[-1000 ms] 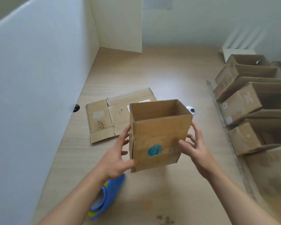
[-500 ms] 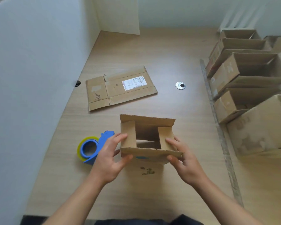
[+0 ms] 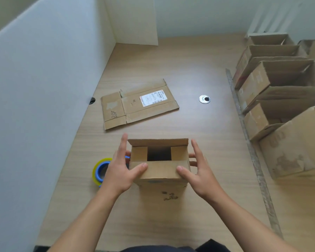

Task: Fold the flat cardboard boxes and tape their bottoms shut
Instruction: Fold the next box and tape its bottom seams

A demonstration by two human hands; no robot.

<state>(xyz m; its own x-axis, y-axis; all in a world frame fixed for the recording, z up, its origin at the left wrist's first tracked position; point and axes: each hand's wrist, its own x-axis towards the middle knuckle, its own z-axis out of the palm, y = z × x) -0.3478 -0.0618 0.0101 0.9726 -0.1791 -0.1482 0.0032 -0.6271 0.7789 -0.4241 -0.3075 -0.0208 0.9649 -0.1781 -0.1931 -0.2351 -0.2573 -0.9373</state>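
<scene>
Both thumbs press flat on the near flap of the small box (image 3: pixel 159 170), while the straightened fingers of the left hand (image 3: pixel 119 168) and right hand (image 3: pixel 200 170) flank its side walls, gripping nothing, though their contact with the cardboard seems likely rather than certain. The box stands on the table (image 3: pixel 198 135) with its far flap raised, side flaps folded in. A tape roll (image 3: pixel 98 172) sits just left; a flat cardboard (image 3: pixel 133 110) lies beyond, folded boxes (image 3: pixel 273 84) line the right.

On the table (image 3: pixel 171 60), the box (image 3: pixel 160 170) sits in the middle. The tape roll (image 3: pixel 97 170) lies at its 9 o'clock, the flat cardboard (image 3: pixel 135 108) at 11, the row of boxes (image 3: pixel 258 82) at 2.
</scene>
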